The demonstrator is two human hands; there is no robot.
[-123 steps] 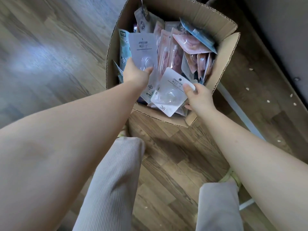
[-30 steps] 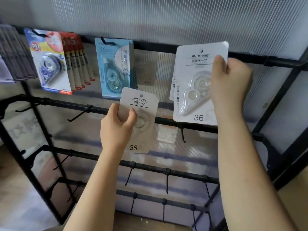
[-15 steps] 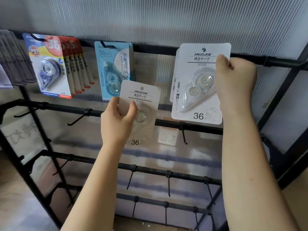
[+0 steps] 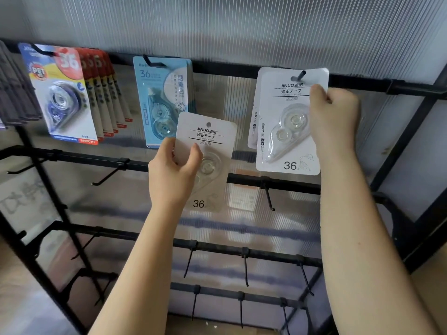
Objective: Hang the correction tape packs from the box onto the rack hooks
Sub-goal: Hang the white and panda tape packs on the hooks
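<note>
My right hand [image 4: 333, 118] grips the right edge of a white correction tape pack [image 4: 287, 122] whose top hole sits over a black hook [image 4: 300, 75] on the top rail, in front of other white packs hanging there. My left hand [image 4: 173, 172] holds a second white pack [image 4: 210, 153] by its left side, lower and to the left, off any hook. The box is out of view.
A black rack [image 4: 411, 89] with several rails stands against a ribbed translucent wall. Blue packs [image 4: 162, 100] and red-and-blue packs [image 4: 60, 93] hang on the top rail. Bare hooks [image 4: 268, 197] stick out from the lower rails.
From the box on the floor, both hands came up to the rack. Over the last second the right pack's hole went onto the top hook; the left pack stayed roughly in place.
</note>
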